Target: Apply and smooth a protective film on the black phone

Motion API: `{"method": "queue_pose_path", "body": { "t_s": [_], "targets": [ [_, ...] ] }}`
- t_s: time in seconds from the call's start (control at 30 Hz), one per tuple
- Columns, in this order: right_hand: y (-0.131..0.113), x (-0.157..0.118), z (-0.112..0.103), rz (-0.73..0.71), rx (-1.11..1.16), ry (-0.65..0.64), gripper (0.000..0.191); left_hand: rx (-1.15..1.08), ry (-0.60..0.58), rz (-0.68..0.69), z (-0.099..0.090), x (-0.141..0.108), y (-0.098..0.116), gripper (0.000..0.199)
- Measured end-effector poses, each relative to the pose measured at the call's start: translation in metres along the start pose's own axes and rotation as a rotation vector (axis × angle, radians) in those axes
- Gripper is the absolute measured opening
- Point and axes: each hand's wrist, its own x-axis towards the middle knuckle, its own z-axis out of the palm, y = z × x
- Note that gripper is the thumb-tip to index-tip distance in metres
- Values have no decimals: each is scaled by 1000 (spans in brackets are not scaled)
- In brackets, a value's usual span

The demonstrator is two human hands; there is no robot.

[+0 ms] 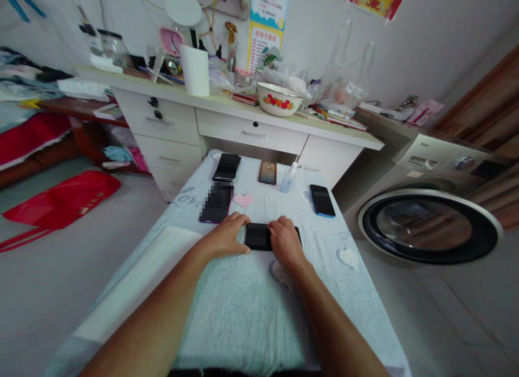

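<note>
Plainly, the left hand (230, 234) pinches the black phone (258, 237); the right hand (285, 240) (fingers bunched, grip unclear) touches its top

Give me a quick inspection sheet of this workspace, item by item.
Surface: cloth-covered table, pale with hearts.
Job's things: black phone, lying flat, partly covered.
Clutter: purple-edged dark device, second dark device, brownish phone-shaped item, clear bottle, blue-edged phone, all apart from the black phone.
Hands: left hand spread at the phone's left end; right hand curled over its right part, grip unclear.
Cables: nothing seen beside the black phone.
Surroundings: white desk behind, washing machine at right, red bag on the floor.
</note>
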Motion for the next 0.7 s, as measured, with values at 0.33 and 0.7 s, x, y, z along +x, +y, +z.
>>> {"method": "queue_pose_path", "body": {
  "t_s": [0.33,0.7],
  "targets": [
    [-19,13,-9,-130,-16,-80,28,-6,10,12,-1,0,2,56],
    [-30,22,10,-256,41,-18,29,-74,50,-32,2,1,-2,71]
  ]
}}
